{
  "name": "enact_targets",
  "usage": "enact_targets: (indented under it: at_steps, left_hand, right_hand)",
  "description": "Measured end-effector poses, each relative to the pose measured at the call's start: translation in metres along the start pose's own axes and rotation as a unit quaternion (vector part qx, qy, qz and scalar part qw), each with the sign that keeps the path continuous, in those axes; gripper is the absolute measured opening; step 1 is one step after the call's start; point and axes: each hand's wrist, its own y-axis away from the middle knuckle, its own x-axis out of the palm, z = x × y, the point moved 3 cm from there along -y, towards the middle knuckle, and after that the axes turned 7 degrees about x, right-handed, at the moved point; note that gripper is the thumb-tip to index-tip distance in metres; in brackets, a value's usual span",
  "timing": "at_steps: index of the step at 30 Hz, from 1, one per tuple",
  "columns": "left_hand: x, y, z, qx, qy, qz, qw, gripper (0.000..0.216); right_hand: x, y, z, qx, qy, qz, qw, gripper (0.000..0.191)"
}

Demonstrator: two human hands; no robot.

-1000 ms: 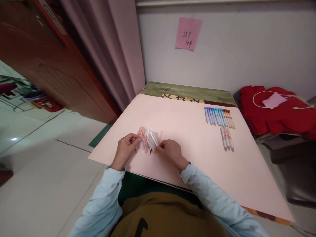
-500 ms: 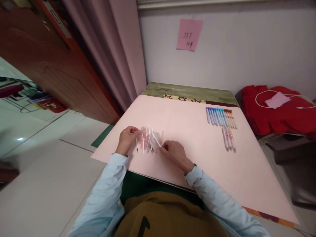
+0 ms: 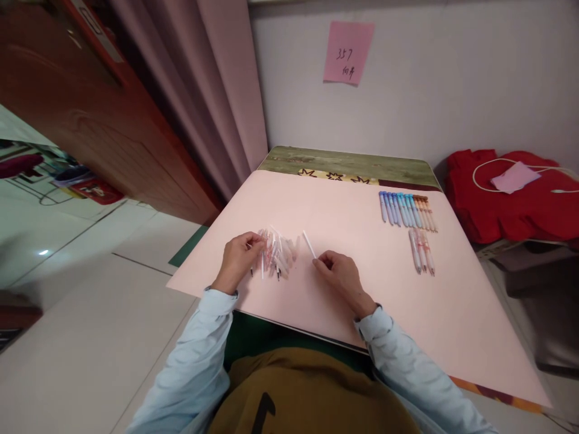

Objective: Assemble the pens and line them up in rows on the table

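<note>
A loose heap of pen parts (image 3: 275,256) lies on the pink sheet (image 3: 344,289) near the front edge. My left hand (image 3: 239,259) rests at the heap's left side, fingers curled and pinched on one thin part. My right hand (image 3: 339,274) has its fingers pinched on a thin white pen refill (image 3: 309,245), held just right of the heap and pointing up and away.
A row of assembled pens (image 3: 407,211) lies at the far right of the sheet, with three more pens (image 3: 421,250) below it. A red cloth with a white cable (image 3: 515,193) sits to the right. A pink note (image 3: 347,53) hangs on the wall.
My right hand has drawn away from the heap to the right, lifting out a white refill. My left hand stays at the heap's left side.
</note>
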Motion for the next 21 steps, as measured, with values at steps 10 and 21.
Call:
enact_targets:
  at_steps: [10,21]
  left_hand:
    - [0.016,0.011,-0.026,0.066,-0.164,0.097,0.979,0.03]
    - [0.038,0.023,-0.039,0.086,-0.241,0.129,0.958,0.032]
  right_hand:
    - [-0.017,0.003,-0.006,0.038,0.282,-0.092,0.954,0.024]
    - [-0.004,-0.009,-0.009,0.027,0.317,-0.096,0.943,0.031]
